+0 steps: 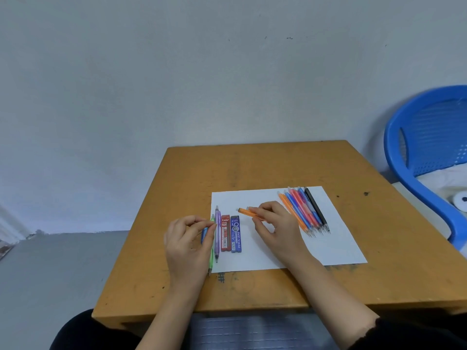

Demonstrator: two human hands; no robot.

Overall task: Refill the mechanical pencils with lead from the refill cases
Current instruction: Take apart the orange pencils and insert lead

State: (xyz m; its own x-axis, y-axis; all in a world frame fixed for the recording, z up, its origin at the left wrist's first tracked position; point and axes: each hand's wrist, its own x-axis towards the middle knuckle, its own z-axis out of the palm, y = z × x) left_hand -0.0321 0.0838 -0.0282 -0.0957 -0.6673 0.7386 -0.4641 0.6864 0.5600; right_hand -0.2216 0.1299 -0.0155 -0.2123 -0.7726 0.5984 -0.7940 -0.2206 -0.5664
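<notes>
orange pencil (250, 213) right hand (276, 224), blue pencil (204, 234) left (188, 239)

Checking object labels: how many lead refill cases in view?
2. The red refill case and the blue refill case lie side by side on the white paper, right of the purple pencil. A blue item in the left hand is partly hidden; could be another.

A: The counter (252, 168)?
B: Wood by the look, matt, scuffed and ink-stained. The sheet of paper (328, 248) is plain matt white.
A: The row of pencils (303, 210)?
B: Translucent plastic, faintly glossy, like the orange pencil (252, 213). The blue pencil (204, 234) is mostly hidden.
A: And the rest?
B: The red refill case (225, 233) and blue refill case (235, 234) are smooth, shiny plastic with printed faces. The chair (404, 157) is glossy blue plastic.
</notes>
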